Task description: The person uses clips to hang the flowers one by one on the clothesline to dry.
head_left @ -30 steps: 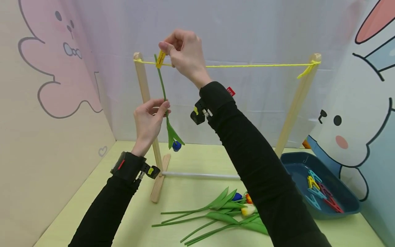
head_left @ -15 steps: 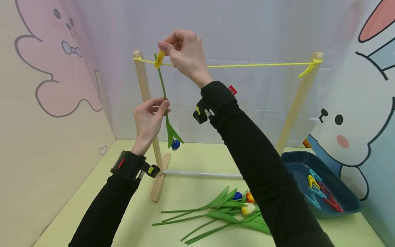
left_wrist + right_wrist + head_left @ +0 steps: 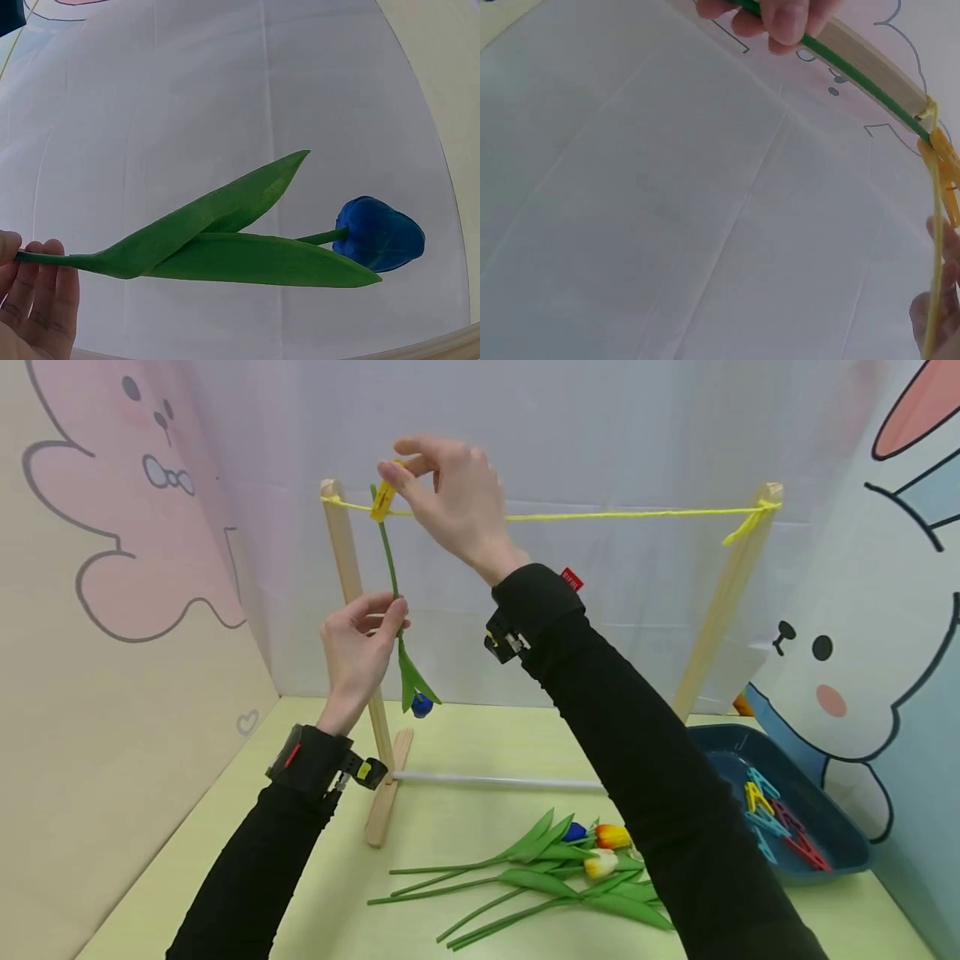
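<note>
Well, your left hand (image 3: 358,643) pinches the tulip (image 3: 240,255), head-down below the line (image 3: 600,515); whether your right hand (image 3: 468,514) pinches the clip (image 3: 382,502), I can't tell. Too shallow a bite might let the tulip slip.

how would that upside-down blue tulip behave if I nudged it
The blue tulip would probably flex little: its stem bends only slightly. Freed from the left hand, it might swing, since its bloom hangs below the yellow clip.

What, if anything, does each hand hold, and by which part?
The left hand pinches the blue tulip by its stem, above the leaves. The right hand is at the top of the yellow clothespin; whether it grips is unclear.
</note>
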{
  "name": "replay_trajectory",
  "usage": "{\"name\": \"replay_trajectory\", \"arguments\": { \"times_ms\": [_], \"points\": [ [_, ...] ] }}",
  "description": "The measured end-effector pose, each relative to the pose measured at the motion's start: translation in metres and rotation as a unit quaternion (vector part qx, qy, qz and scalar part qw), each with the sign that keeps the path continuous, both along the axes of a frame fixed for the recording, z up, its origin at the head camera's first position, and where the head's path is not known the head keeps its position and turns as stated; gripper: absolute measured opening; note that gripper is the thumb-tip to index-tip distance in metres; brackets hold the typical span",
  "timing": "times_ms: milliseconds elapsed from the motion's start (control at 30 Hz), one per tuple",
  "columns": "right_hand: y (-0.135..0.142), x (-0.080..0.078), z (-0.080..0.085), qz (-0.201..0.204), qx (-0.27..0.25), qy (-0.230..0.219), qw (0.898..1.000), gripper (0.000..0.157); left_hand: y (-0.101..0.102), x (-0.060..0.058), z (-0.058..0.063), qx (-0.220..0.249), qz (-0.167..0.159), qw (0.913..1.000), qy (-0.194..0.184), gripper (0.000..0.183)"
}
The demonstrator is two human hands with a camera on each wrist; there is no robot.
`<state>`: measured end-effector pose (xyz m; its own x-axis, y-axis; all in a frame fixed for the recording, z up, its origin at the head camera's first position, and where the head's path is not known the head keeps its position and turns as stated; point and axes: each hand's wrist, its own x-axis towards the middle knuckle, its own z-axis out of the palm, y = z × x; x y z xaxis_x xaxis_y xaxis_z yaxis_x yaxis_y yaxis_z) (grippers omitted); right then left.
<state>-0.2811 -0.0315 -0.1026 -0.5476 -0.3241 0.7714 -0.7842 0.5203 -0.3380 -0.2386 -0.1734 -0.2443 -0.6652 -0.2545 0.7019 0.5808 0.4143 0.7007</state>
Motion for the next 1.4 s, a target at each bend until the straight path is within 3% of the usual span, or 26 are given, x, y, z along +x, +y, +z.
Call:
{"name": "replay_trajectory", "arguments": {
  "times_ms": [200,333,433,533,667,767,900,1100,1400],
  "points": [
    [0.004,0.013,-0.016,-0.037,0.026,0.088,0.995,0.045,0.001,0.001,0.000,-0.004,0.000,0.9999,-0.011,0.022],
    [0.011,0.022,-0.032,-0.023,0.044,0.137,0.989,0.042,0.003,0.005,-0.002,0.007,0.004,0.9999,-0.010,0.029],
    [0.020,0.027,-0.046,-0.004,0.044,0.160,0.986,0.038,0.008,0.010,-0.006,0.010,0.013,0.9997,0.017,0.038],
    [0.032,0.030,-0.062,0.014,0.037,0.178,0.983,0.035,0.015,0.016,-0.012,-0.010,0.030,0.9972,0.067,0.043],
    [0.054,0.032,-0.087,0.026,0.033,0.203,0.978,0.032,0.024,0.027,-0.027,-0.048,0.053,0.9898,0.124,0.042],
    [0.070,0.036,-0.108,0.032,0.032,0.214,0.976,0.029,0.029,0.035,-0.041,-0.068,0.048,0.9874,0.135,0.037],
    [0.094,0.044,-0.139,0.037,0.026,0.204,0.978,0.029,0.034,0.043,-0.059,-0.093,0.038,0.9872,0.124,0.030],
    [0.131,0.057,-0.180,0.031,0.026,0.147,0.988,0.033,0.037,0.053,-0.086,-0.124,0.017,0.9883,0.087,0.032],
    [0.182,0.072,-0.224,0.003,0.043,0.036,0.998,0.040,0.029,0.061,-0.125,-0.174,-0.013,0.9842,-0.031,0.027]
  ]
}}
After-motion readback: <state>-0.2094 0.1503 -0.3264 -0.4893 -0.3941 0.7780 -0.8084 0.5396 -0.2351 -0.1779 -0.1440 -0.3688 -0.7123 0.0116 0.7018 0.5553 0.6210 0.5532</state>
